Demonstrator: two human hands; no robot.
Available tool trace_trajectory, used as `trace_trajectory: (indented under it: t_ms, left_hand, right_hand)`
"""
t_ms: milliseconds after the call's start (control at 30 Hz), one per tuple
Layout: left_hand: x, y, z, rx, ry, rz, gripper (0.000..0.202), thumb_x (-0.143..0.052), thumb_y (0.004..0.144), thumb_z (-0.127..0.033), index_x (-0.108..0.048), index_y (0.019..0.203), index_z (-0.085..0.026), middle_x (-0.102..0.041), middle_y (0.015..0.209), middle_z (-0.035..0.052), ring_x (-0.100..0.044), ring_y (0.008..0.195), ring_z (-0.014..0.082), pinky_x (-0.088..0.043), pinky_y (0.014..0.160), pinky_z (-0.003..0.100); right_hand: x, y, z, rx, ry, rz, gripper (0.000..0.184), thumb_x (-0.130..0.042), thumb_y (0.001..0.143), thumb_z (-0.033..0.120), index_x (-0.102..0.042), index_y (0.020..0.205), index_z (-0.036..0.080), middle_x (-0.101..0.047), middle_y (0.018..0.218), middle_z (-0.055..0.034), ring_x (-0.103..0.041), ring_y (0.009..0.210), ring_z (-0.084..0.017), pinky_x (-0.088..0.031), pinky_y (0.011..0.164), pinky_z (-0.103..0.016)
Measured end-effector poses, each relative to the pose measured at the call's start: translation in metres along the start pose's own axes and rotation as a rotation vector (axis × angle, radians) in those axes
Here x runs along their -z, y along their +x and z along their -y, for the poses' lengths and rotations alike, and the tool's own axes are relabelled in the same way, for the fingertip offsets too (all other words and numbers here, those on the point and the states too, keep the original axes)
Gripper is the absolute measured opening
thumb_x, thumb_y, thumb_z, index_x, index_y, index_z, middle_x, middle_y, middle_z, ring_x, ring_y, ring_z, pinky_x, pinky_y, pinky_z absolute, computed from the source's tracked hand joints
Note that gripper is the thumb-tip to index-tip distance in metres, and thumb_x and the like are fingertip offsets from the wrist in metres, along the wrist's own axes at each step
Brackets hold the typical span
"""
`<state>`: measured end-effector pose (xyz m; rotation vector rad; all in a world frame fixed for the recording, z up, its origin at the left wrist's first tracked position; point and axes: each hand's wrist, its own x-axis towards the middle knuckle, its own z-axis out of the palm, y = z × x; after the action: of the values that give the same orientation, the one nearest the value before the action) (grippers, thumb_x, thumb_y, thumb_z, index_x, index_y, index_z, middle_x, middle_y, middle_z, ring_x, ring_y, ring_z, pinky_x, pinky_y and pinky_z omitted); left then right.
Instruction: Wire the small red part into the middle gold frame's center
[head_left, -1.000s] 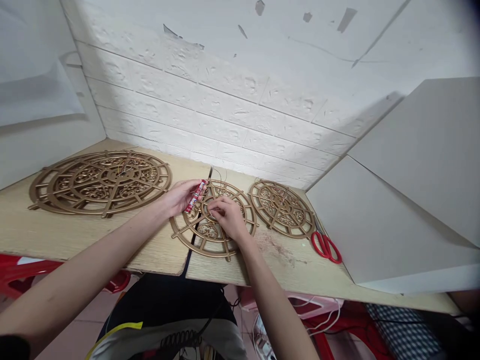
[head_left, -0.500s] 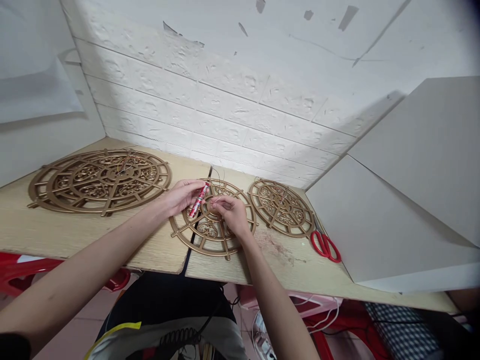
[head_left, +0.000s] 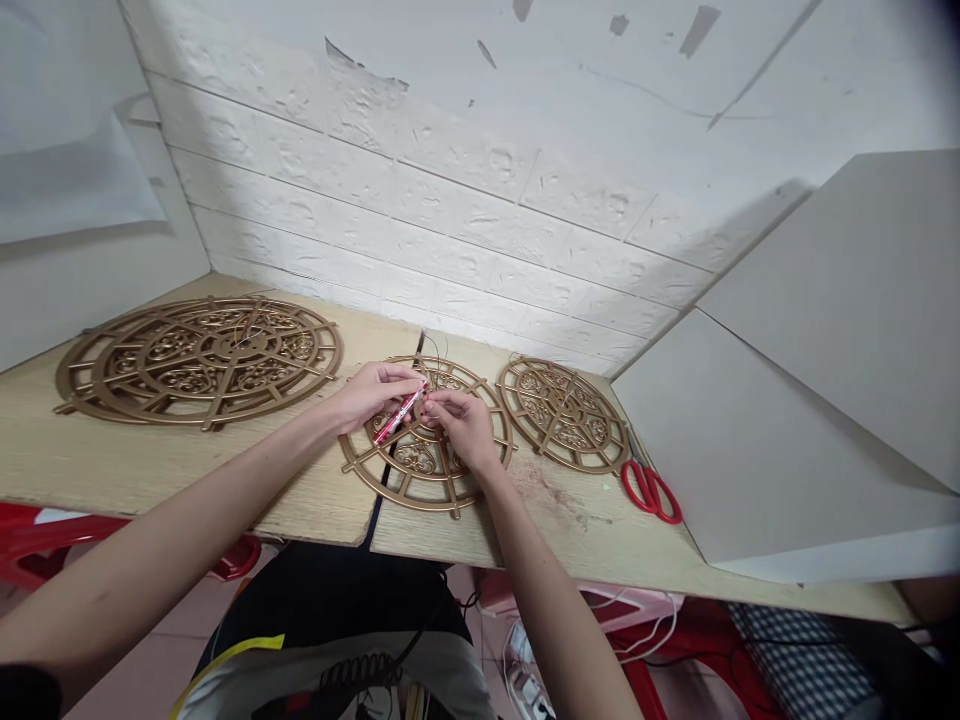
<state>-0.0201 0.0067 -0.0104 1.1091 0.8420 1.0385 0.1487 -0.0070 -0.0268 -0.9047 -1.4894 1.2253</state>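
My left hand is wrapped round a slim red-and-white tube, which slants with its upper end close to my other hand. The fingertips of my right hand are pinched together on a thin wire over the hub, though the wire is only faintly visible. Below both hands a round gold openwork panel, with spokes and scrolls, lies flat across the gap in the tabletop. Fingers cover much of its centre. Fine wires rise behind the fingertips.
More gold panels are stacked at the left, and another round panel lies at the right. Red-handled scissors rest by the white board. A white brick-pattern wall stands behind the wooden table.
My left hand has shifted slightly right and tipped the tube, bringing its upper end nearer the right fingertips. My right hand has barely moved.
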Motion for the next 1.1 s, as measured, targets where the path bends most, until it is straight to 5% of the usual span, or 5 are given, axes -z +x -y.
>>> trace_trajectory:
  t_ms: [200, 733, 1100]
  left_hand:
    - [0.002, -0.002, 0.000, -0.012, 0.130, 0.082, 0.037, -0.076, 0.065, -0.030, -0.068, 0.098, -0.015, -0.069, 0.084, 0.0081, -0.064, 0.066, 0.0142, -0.052, 0.055, 0.023]
    - [0.000, -0.003, 0.000, -0.078, 0.198, 0.093, 0.027, -0.074, 0.066, -0.033, -0.068, 0.087, -0.017, -0.064, 0.076, 0.0044, -0.059, 0.063, 0.0118, -0.051, 0.052, 0.021]
    - [0.001, 0.000, 0.002, -0.116, 0.112, -0.059, 0.028, -0.077, 0.062, -0.033, -0.067, 0.080, -0.015, -0.064, 0.073, 0.0030, -0.061, 0.055, 0.0118, -0.055, 0.053, 0.027]
  right_hand:
    - [0.001, 0.002, 0.000, 0.018, -0.022, -0.087, 0.027, -0.070, 0.068, 0.039, -0.068, 0.083, 0.016, -0.069, 0.073, -0.0031, -0.065, 0.064, -0.016, -0.056, 0.064, -0.030]
    - [0.002, 0.000, -0.001, 0.113, -0.202, -0.102, 0.018, -0.064, 0.075, 0.032, -0.069, 0.083, 0.016, -0.070, 0.076, -0.0052, -0.066, 0.070, -0.018, -0.054, 0.066, -0.029]
    - [0.008, -0.007, 0.009, 0.343, -0.589, -0.124, 0.017, -0.055, 0.080, 0.014, -0.071, 0.086, 0.019, -0.065, 0.087, -0.0045, -0.059, 0.075, -0.015, -0.047, 0.066, -0.026]
